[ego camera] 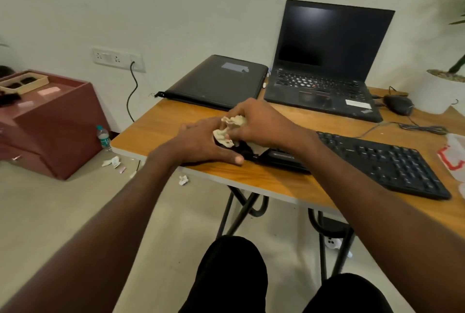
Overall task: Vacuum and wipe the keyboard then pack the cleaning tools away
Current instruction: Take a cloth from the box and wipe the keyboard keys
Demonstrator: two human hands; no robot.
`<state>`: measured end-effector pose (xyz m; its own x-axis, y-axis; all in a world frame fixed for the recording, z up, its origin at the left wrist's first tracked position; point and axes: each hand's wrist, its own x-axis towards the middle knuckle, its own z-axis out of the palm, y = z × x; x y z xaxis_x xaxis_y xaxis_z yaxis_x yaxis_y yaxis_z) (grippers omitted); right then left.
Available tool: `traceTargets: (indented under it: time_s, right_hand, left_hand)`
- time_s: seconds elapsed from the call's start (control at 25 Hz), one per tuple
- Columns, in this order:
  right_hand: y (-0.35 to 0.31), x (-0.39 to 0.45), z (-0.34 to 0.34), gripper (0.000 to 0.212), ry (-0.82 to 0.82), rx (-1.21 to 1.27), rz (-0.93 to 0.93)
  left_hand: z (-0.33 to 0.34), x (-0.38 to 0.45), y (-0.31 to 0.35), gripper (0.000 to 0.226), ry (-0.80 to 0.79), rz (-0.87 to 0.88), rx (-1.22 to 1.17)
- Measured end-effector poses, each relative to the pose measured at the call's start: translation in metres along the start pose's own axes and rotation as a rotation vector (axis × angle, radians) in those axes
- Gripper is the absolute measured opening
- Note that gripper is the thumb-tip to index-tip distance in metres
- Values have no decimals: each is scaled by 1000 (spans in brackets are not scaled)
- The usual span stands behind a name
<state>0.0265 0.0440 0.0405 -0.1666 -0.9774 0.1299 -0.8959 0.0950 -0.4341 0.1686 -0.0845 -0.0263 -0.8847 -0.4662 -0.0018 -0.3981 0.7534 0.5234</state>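
A black keyboard [392,161] lies on the wooden table [251,181], running from the middle to the right front. At its left end my right hand [261,121] grips a crumpled cream cloth [232,122]. My left hand [201,141] lies flat right beside it, with the thumb on the tabletop and the fingers spread. It touches the cloth's lower part. A dark object [247,152] shows under the cloth between my hands; I cannot tell what it is.
An open black laptop [324,81] and a closed dark case [219,81] sit at the table's back. A mouse [398,105], a white plant pot [437,91] and a plastic bag [453,159] are on the right. On the floor to the left are a maroon cabinet [50,124], a bottle [103,137] and crumpled tissues [112,161].
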Motion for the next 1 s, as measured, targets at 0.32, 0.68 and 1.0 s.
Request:
traceTargets:
  time_s: [0.32, 0.68, 1.0]
  right_hand:
    - [4, -5, -22, 25, -150, -86, 2]
    - [4, -10, -4, 17, 2, 106, -60]
    - [-17, -3, -7, 25, -78, -442, -6]
  left_hand:
    - [2, 0, 1, 118, -11, 15, 95]
    - [4, 4, -2, 126, -9, -21, 132]
    - [6, 8, -4, 129, -12, -20, 133]
